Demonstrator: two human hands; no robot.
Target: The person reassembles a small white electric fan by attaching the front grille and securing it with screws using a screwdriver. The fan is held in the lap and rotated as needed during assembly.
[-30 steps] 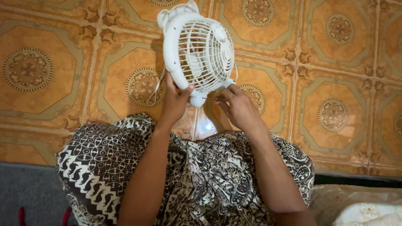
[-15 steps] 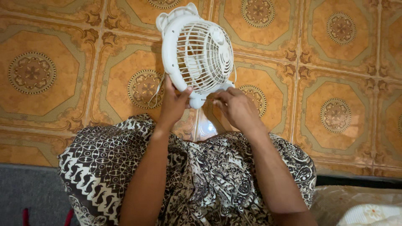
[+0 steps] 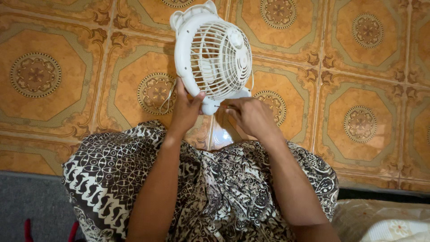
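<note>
A small white fan (image 3: 212, 51) with a wire grille is held up over the patterned floor, grille facing me. My left hand (image 3: 186, 110) grips its lower left rim, thumb on the front. My right hand (image 3: 248, 114) pinches a thin metal tool (image 3: 220, 106), likely a small screwdriver, with its tip at the round white knob at the fan's bottom edge. A white cord (image 3: 168, 96) hangs from the fan beside my left hand.
Orange tiled floor (image 3: 358, 67) with round medallions lies all around. My lap is covered by black-and-white patterned cloth (image 3: 215, 183). A grey mat (image 3: 27, 206) sits at lower left and a pale cushion (image 3: 385, 224) at lower right.
My right hand has crept slightly left, bringing the thin tool closer to the fan's bottom knob. The fan and my left hand have barely shifted.
</note>
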